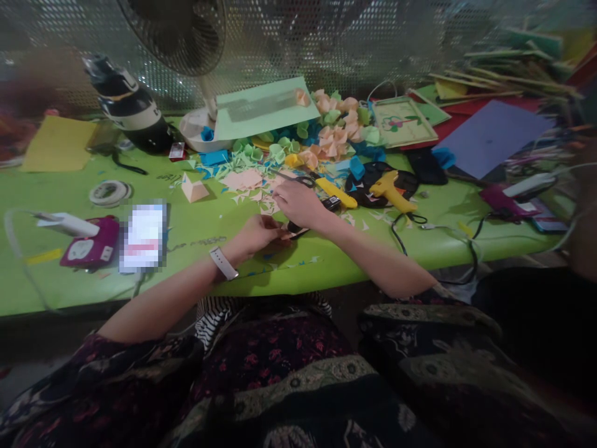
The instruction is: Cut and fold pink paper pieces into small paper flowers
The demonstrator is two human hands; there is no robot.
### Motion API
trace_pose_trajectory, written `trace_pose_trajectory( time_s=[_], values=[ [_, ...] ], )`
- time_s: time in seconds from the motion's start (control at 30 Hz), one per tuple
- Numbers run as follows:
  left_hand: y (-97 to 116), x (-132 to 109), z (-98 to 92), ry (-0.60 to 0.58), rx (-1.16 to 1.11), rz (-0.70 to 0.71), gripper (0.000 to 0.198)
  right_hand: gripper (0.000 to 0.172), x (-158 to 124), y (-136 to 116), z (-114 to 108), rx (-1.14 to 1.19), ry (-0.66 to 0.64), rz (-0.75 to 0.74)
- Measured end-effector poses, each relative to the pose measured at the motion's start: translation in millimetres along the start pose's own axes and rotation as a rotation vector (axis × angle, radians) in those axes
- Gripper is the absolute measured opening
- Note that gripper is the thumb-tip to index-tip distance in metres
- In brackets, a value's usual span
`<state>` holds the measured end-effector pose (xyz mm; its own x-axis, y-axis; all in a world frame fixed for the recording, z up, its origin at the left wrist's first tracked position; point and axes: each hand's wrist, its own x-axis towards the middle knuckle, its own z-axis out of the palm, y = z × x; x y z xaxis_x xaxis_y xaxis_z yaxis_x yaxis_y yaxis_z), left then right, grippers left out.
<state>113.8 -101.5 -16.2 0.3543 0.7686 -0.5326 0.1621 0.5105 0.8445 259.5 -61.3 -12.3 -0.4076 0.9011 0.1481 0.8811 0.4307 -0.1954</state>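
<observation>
Both my hands are close together over the paper scraps, near the table's front edge. My left hand (pixel 259 234), with a pale watch strap on the wrist, has thumb and fingers pinched on a small piece that looks like peach paper, mostly hidden. Just above it, my right hand (pixel 298 204) curls closed over a black tool with a white label (pixel 332 203); its kind is hidden by the hand. Dark scissors (pixel 304 180) lie beside the right fingers. Peach and green paper scraps (pixel 245 179) spread beyond, and a folded peach piece (pixel 194 188) stands to the left.
To the right lie a yellow glue gun (pixel 394 191) with its cord and a yellow cutter (pixel 336 192). Paper flowers (pixel 333 140) are heaped behind. A tape roll (pixel 110 193), a phone (pixel 143 236), a bottle (pixel 133 112) and a fan (pixel 180 31) stand left.
</observation>
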Motion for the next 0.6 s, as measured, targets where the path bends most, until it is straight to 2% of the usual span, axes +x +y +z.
trace_pose_trajectory(
  time_s=[0.23, 0.6],
  values=[
    [-1.6, 2.2, -0.6, -0.006, -0.006, -0.012, 0.019, 0.033, -1.5, -3.8, -3.4, -0.040, -0.026, 0.022],
    [0.4, -1.3, -0.7, -0.042, -0.018, -0.028, 0.020, 0.030, -1.2, -2.1, -5.3, 0.051, -0.033, 0.046]
  ],
)
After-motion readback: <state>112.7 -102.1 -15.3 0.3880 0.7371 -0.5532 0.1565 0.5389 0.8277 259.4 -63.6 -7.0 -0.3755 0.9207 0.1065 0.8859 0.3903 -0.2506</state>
